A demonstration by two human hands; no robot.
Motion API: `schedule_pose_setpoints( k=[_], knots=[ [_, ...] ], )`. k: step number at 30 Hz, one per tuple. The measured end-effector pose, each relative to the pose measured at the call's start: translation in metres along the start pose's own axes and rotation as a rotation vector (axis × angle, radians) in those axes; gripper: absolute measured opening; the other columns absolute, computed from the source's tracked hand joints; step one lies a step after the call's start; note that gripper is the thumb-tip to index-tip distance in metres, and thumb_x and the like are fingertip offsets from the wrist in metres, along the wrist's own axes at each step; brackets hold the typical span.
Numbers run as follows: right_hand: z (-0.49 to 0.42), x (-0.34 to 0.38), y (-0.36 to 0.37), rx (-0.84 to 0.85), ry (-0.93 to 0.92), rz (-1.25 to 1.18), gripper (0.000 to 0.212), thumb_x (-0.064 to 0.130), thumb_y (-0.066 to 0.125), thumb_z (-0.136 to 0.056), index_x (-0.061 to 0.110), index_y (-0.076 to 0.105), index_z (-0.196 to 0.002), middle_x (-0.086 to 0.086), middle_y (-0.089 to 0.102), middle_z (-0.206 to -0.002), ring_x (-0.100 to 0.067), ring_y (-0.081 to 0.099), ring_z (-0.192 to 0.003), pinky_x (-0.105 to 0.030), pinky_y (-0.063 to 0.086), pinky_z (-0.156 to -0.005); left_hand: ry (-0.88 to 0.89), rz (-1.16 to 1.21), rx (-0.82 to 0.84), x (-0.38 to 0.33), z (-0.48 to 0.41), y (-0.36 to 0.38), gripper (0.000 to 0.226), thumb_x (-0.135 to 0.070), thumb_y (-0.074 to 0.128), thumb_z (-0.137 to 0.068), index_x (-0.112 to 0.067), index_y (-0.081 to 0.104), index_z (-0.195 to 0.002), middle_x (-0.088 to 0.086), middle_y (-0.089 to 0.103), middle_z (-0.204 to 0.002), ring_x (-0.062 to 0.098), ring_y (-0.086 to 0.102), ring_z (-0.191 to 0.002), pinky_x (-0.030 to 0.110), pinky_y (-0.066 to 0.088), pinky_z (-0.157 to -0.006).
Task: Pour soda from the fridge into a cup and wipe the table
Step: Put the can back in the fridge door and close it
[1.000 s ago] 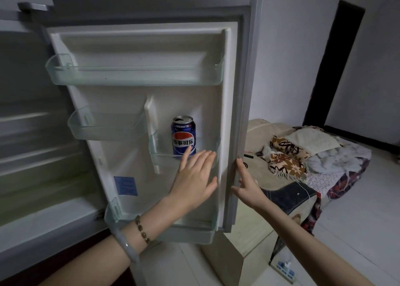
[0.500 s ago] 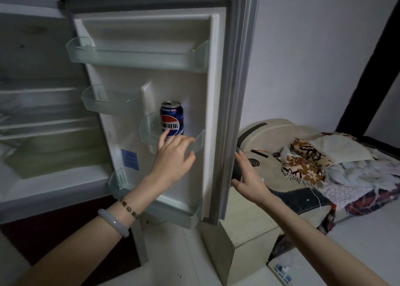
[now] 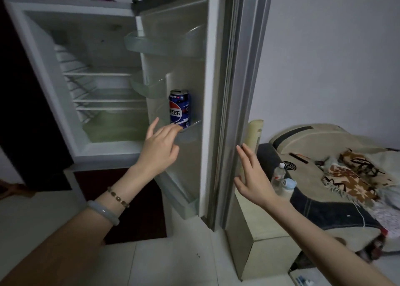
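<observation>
- Fridge [image 3: 43, 69] stands open, with its door [image 3: 194, 80] swung out to the right. Wire shelves [image 3: 104, 86] show inside the compartment.
- Soda can [image 3: 179, 109] is blue and upright, and sits in the middle door shelf [image 3: 192, 126] on the side nearer the door's outer edge. Nothing grips it.
- Left hand [image 3: 159, 151] reaches up to the door shelf, just below the can. Its fingers [image 3: 153, 125] are loose and spread, with the index raised and the others bent slightly toward the shelf rim. The tips are at the can's base, but contact can't be confirmed. The hand holds nothing.
- Left wrist carries a pale bangle [image 3: 104, 212] and a bead bracelet [image 3: 118, 197].
- Right hand [image 3: 252, 177] is held flat with the palm toward the door's outer edge. Its fingers [image 3: 245, 158] are straight and close together, and the tips are at the grey edge strip. Whether they touch it or sit just beside it is unclear. This hand holds nothing either.
- A beige cabinet [image 3: 255, 231] stands on the tile floor [image 3: 173, 264] to the right of the door.
- A clear plastic bottle [image 3: 279, 175] stands behind the right hand, next to a sofa [image 3: 313, 138] covered in patterned blankets [image 3: 350, 177].
</observation>
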State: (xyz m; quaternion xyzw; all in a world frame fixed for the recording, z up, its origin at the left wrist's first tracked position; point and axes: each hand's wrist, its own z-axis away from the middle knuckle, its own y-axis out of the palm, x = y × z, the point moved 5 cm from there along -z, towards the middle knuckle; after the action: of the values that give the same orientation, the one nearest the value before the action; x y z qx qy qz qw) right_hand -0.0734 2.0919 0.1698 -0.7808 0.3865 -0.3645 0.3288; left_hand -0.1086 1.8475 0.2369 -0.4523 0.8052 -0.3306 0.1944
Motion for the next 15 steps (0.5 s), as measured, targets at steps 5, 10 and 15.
schedule_pose_setpoints(
  k=[5,10,15],
  knots=[
    [0.007,0.033,0.007,-0.025,-0.2,0.042,0.069,0.022,0.046,-0.08,0.007,0.024,-0.144,-0.017,0.024,-0.146,-0.029,0.029,-0.134,-0.039,0.034,-0.108,-0.093,-0.054,0.019,0.026,0.026,-0.021,0.047,-0.01,0.049,-0.072,-0.007,0.053,-0.119,0.008,0.061,-0.121,0.022,0.057,-0.115,0.039,0.01,-0.114],
    [0.008,0.073,0.022,0.032,-0.402,0.024,0.066,0.019,0.047,-0.081,0.008,0.025,-0.143,-0.013,0.022,-0.148,-0.027,0.031,-0.134,-0.032,0.034,-0.106,-0.253,-0.02,0.043,0.045,0.061,-0.044,0.061,-0.008,0.058,-0.082,-0.007,0.036,-0.139,0.01,0.041,-0.145,0.021,0.038,-0.134,0.04,0.01,-0.116],
    [0.005,0.117,0.042,0.097,-0.571,-0.021,0.07,0.011,0.05,-0.076,0.005,0.027,-0.142,-0.014,0.018,-0.152,-0.025,0.026,-0.139,-0.025,0.027,-0.109,-0.368,0.091,-0.013,0.04,0.11,-0.071,0.063,-0.012,0.058,-0.088,-0.008,0.029,-0.144,0.008,0.035,-0.148,0.017,0.028,-0.137,0.034,0.013,-0.115]
  ],
)
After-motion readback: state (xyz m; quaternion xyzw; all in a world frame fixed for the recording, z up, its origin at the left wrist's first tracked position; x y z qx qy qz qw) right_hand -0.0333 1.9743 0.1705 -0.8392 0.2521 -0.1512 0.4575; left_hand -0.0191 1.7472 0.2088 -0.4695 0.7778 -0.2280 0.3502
